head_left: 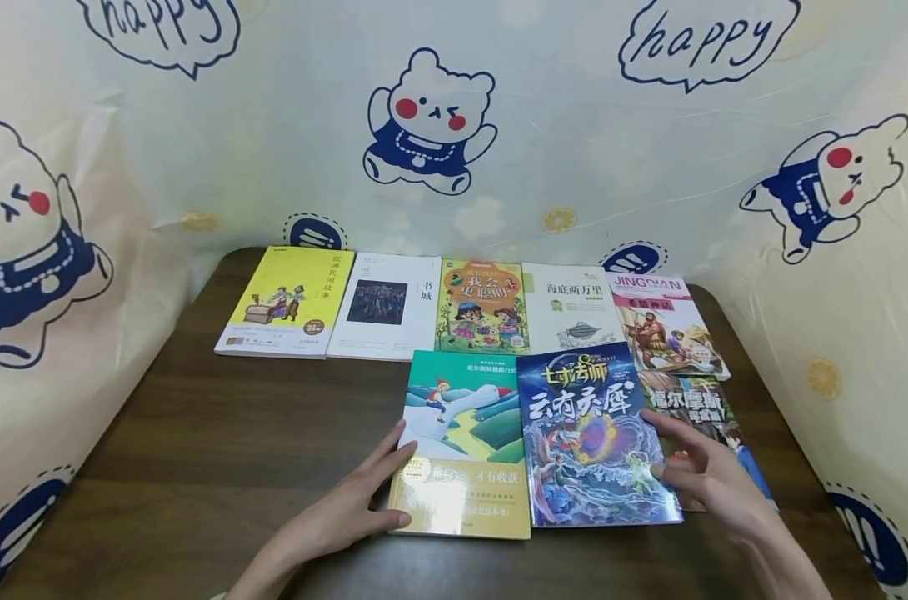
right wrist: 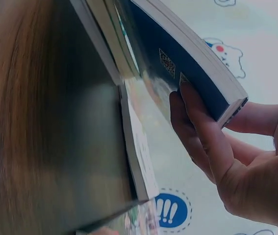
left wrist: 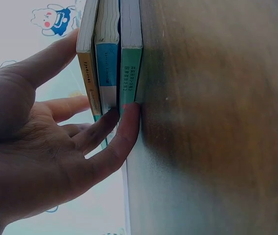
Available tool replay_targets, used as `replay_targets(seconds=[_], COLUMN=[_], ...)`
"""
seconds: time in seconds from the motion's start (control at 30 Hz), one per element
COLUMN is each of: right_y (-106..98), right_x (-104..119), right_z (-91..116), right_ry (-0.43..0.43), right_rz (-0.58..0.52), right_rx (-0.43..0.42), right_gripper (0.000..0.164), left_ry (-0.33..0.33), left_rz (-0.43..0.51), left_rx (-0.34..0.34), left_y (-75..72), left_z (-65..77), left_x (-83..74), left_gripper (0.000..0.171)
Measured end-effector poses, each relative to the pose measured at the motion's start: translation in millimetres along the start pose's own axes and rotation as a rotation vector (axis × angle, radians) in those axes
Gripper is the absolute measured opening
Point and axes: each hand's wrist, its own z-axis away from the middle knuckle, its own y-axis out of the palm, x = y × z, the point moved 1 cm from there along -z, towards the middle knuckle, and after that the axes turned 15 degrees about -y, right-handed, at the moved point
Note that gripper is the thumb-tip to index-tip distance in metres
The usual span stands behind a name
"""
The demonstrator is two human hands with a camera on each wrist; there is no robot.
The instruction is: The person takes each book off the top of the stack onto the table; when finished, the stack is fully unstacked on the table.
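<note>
A green and gold book [head_left: 461, 417] lies on top of a stack. Along its left side rests my left hand [head_left: 349, 504], fingertips touching the books. The left wrist view shows the stacked spines, with a green-spined book [left wrist: 131, 73] at the bottom. My right hand [head_left: 705, 471] grips the right edge of a blue illustrated book [head_left: 596, 492], fingers beneath and thumb on the cover. In the right wrist view that book's dark blue back cover [right wrist: 153, 44] is tilted up off what lies under it. It partly covers a detective comic-style book [head_left: 750, 467].
Behind lies a row of books: a yellow one [head_left: 274, 292], a white one [head_left: 416, 287], an orange one [head_left: 480, 304], a pale one [head_left: 574, 304] and a pink-topped one [head_left: 671, 325]. The brown table [head_left: 274, 433] is ringed by a patterned cloth [head_left: 559, 167].
</note>
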Motion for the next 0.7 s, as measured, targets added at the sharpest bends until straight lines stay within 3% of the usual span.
replay_targets(seconds=[0.13, 0.33, 0.43, 0.53, 0.7], right_y=[-7.5, -7.3, -5.0, -3.1, 2.7], right_x=[-4.0, -16.1, -20.4, -24.1, -30.6], right_z=[2.6, 1.4, -0.6, -3.4, -7.0], right_ry=[0.024, 0.164, 0.193, 0.195, 0.132], right_rz=[0.051, 0.023, 0.037, 0.103, 0.360], right_rx=[-0.031, -0.039, -0.050, -0.062, -0.035], right_gripper=[0.064, 0.069, 0.070, 0.070, 0.069], left_ry=[0.009, 0.028, 0.027, 0.019, 0.010], left_rz=[0.001, -0.003, 0.001, 0.000, -0.003], left_rx=[-0.001, -0.004, -0.004, -0.006, -0.004], left_y=[0.2, -0.3, -0.3, 0.1, 0.8], left_z=[-0.1, 0.7, -0.1, -0.7, -0.6], left_x=[0.4, 1.2, 0.6, 0.1, 0.4], left_gripper=[0.077, 0.078, 0.077, 0.077, 0.077])
